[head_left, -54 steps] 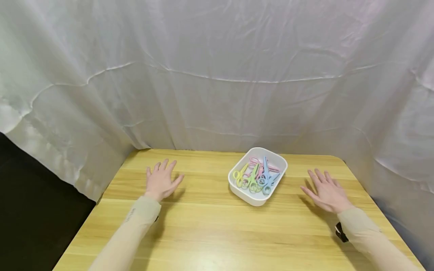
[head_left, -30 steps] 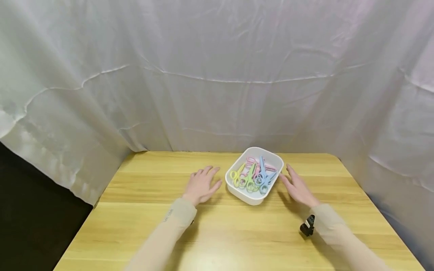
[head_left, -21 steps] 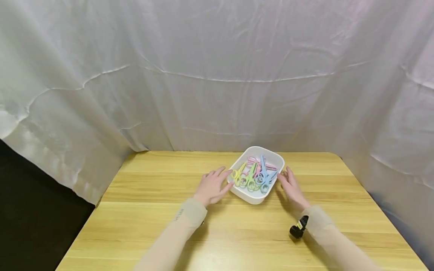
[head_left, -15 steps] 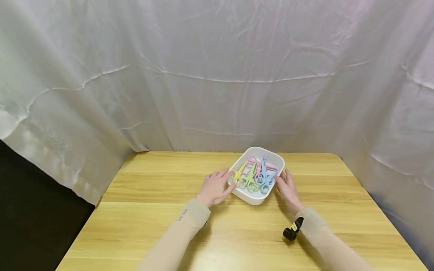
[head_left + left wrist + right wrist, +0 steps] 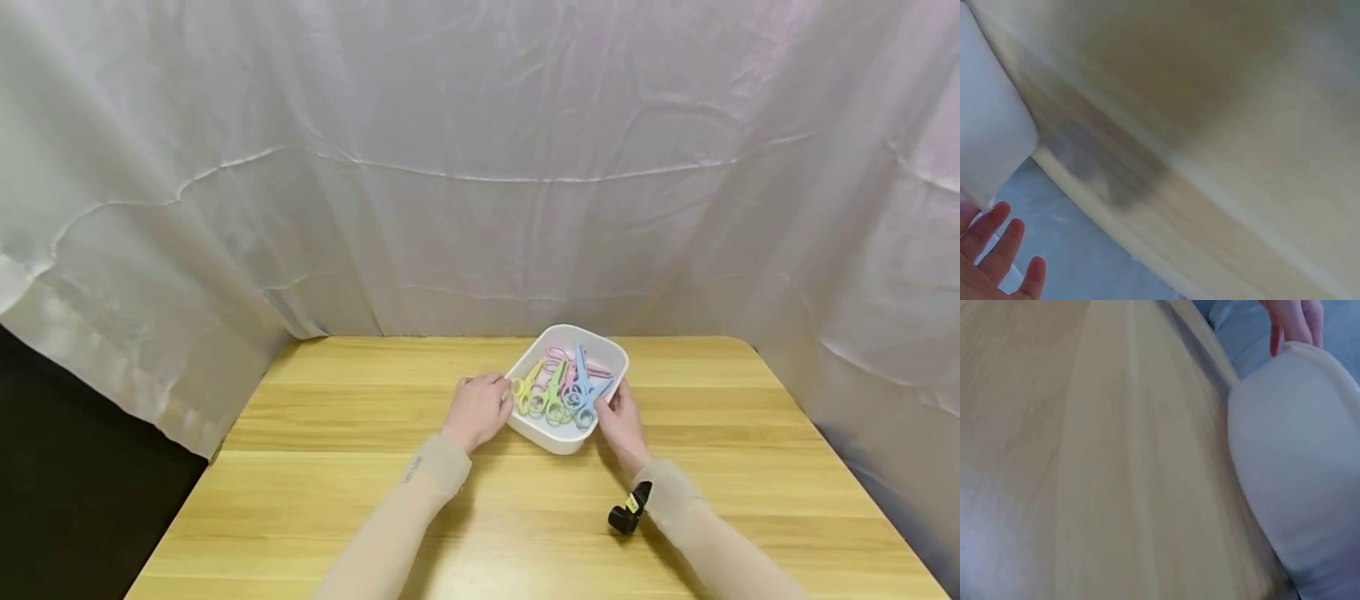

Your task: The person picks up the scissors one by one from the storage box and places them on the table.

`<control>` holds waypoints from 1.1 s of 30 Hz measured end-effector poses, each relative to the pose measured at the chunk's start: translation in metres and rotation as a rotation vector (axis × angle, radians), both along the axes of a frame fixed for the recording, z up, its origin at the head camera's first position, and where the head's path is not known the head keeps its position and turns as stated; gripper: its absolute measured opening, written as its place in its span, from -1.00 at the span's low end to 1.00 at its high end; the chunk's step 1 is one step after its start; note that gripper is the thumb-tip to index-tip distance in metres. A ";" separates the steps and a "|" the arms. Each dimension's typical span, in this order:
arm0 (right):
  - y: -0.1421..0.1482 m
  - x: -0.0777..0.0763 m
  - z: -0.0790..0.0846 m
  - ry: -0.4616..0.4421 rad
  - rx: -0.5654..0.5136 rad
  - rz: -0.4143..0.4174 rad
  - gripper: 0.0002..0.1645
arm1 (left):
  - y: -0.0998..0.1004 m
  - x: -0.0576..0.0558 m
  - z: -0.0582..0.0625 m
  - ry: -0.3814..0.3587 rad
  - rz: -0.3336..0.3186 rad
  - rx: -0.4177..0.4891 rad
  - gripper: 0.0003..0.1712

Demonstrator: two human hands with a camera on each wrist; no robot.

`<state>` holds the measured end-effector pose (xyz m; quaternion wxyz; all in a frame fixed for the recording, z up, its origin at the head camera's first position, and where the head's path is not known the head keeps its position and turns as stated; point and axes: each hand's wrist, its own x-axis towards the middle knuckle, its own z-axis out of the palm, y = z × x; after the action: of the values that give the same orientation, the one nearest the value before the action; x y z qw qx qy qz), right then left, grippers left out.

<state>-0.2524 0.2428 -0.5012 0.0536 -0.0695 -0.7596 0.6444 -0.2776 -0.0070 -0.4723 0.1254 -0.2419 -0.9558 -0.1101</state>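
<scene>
Visibly, my left hand and right hand are gripping a white tray, only the head view showing scissors.

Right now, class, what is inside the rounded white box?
Yellow scissors, green scissors, pink scissors and blue scissors lie heaped inside the rounded white box. Its floor beneath them and their overlapped parts are hidden.
</scene>
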 end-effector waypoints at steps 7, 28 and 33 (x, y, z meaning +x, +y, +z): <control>-0.005 0.000 0.001 -0.019 0.042 -0.040 -0.09 | 0.011 -0.005 0.010 -0.039 0.040 -0.016 -0.69; -0.009 -0.003 0.003 -0.095 0.090 -0.016 -0.19 | 0.004 0.004 0.012 -0.083 0.051 0.005 -0.66; -0.013 -0.002 0.004 -0.102 0.086 -0.029 -0.22 | -0.003 0.005 0.011 -0.135 0.045 0.091 -0.63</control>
<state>-0.2547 0.2293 -0.4976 0.0274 -0.1108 -0.7873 0.6059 -0.2728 -0.0099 -0.4611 0.0742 -0.2063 -0.9613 -0.1667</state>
